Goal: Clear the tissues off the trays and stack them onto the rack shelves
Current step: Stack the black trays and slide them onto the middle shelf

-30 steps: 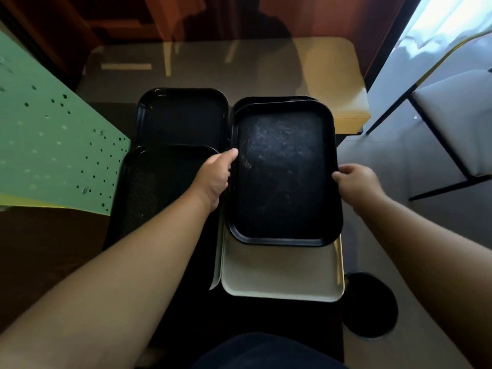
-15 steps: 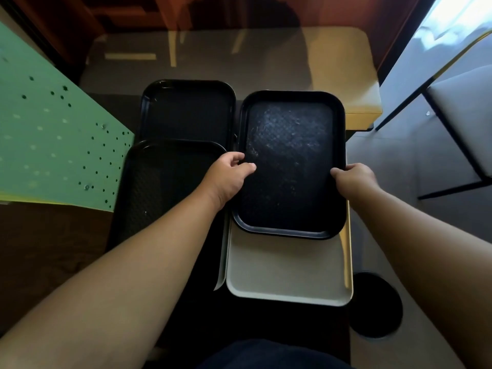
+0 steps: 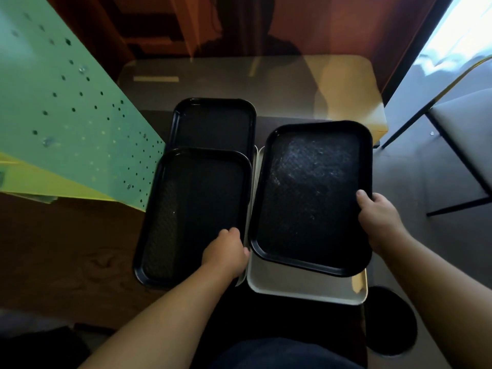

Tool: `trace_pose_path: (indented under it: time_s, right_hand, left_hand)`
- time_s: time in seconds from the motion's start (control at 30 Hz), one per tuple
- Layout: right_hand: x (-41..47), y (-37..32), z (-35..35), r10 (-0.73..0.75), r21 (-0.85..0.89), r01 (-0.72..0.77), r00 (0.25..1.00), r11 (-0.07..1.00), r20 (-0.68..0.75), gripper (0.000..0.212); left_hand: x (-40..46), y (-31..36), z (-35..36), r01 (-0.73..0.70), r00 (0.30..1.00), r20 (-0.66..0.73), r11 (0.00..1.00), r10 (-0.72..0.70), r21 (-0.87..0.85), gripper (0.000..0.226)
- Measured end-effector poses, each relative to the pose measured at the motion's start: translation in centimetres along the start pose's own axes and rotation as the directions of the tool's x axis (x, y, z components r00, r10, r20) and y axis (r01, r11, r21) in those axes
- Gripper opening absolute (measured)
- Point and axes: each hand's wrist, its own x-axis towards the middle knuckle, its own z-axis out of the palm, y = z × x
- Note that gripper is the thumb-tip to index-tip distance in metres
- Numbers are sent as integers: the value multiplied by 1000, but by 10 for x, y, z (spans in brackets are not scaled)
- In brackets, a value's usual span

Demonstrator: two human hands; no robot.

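Observation:
A black textured tray (image 3: 314,193) is tilted above a cream tray (image 3: 306,286). My right hand (image 3: 378,219) grips its right rim, thumb on top. My left hand (image 3: 226,251) is at the tray's lower left corner, fingers curled at the gap between it and a second black tray (image 3: 191,214) on the left. Whether the left hand grips a tray I cannot tell. A third black tray (image 3: 213,123) lies behind the second. No tissue shows on any tray.
A green perforated panel (image 3: 66,115) slants in from the left. A glass-topped table (image 3: 253,86) with a yellow corner stands behind the trays. A round black bin (image 3: 388,320) sits on the floor at lower right, a chair (image 3: 466,145) at far right.
The black tray has come toward me and tilted. My left hand slid from its left rim to its lower left corner. The right hand still holds the right rim.

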Motion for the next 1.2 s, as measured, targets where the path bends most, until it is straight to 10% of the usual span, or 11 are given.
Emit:
trace_pose_path:
  time_s: [0.53, 0.87, 1.03, 1.2]
  right_hand:
    - [-90, -17, 64, 30, 57, -42, 978, 997, 207, 48]
    - [-141, -29, 116, 21, 83, -42, 972, 996, 236, 47]
    - [-157, -27, 126, -28, 170, -20, 960, 985, 279, 56]
    - [-173, -25, 137, -17, 265, -49, 971, 963, 239, 61]
  left_hand:
    - [-85, 27, -52, -417, 845, -425, 898, 325, -141, 20]
    - [-98, 24, -70, -498, 847, -247, 866, 470, -58, 17]
    - [-106, 10, -75, -605, 708, -364, 786, 605, 129, 18]
    - [-114, -5, -83, -676, 717, -290, 734, 634, -66, 23]
